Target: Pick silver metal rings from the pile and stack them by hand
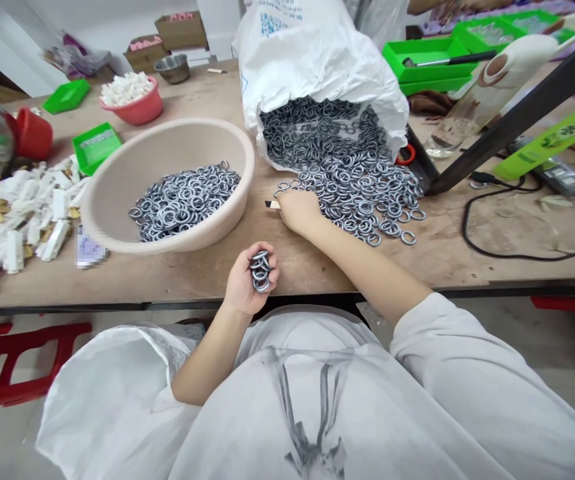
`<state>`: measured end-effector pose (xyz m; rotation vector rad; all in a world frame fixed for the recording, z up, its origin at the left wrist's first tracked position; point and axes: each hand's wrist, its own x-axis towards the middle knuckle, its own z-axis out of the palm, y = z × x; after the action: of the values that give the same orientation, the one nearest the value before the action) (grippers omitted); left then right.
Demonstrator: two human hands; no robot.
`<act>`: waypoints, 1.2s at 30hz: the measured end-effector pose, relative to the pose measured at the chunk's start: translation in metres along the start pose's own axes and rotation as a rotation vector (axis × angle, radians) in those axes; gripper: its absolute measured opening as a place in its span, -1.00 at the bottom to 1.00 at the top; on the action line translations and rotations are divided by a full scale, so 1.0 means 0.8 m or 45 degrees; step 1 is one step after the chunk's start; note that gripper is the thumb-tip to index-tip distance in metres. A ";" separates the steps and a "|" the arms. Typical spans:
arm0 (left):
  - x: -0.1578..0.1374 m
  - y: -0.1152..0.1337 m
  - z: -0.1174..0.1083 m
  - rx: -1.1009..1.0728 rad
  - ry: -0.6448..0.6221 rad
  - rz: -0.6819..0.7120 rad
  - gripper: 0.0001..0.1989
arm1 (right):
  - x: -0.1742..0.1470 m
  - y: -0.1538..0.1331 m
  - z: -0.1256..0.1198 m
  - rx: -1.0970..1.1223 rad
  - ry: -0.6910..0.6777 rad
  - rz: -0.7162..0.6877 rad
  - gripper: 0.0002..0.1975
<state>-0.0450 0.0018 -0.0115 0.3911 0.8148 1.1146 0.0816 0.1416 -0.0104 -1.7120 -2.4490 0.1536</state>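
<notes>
My left hand (248, 283) is cupped above the table's near edge, its fingers curled round several grey metal rings (260, 270). At the near left side of a loose ring pile (362, 197), my right hand (298, 210) is closed with its back toward me. Its fingertips are mostly hidden, so what they grip does not show. A small pale stick with a dark tip (271, 205) shows beside that hand; I cannot tell whether it is held. The pile spills from a white sack (317, 60) on its side. More rings (187, 200) lie in a beige basin (170, 133) to the left.
White plastic parts (22, 207) are heaped at the left. Behind them stand a red bowl (142, 110) and a green tray (98, 148). On the right are a slanted dark metal bar (507, 113), a clear bottle (467, 110) and a black cable (467, 233).
</notes>
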 end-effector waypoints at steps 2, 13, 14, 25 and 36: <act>0.001 0.002 -0.003 -0.005 -0.012 0.003 -0.81 | -0.003 0.004 -0.002 0.092 0.037 -0.002 -0.75; 0.007 -0.020 0.013 0.196 0.031 0.111 -0.54 | -0.137 -0.004 -0.014 1.869 -0.154 -0.160 -0.60; 0.006 -0.023 0.015 0.231 0.028 0.150 -0.53 | -0.145 -0.008 -0.008 1.881 -0.138 -0.141 -0.61; -0.004 -0.017 0.010 0.379 -0.087 0.182 -0.52 | -0.156 -0.003 0.006 1.622 0.090 -0.318 -0.64; -0.007 -0.020 0.012 0.425 -0.144 0.086 -0.50 | -0.155 -0.010 0.002 1.702 0.214 -0.137 -0.78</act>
<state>-0.0288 -0.0086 -0.0134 0.7591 0.8942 1.0090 0.1155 0.0226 -0.0184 -0.8851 -1.5331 1.2135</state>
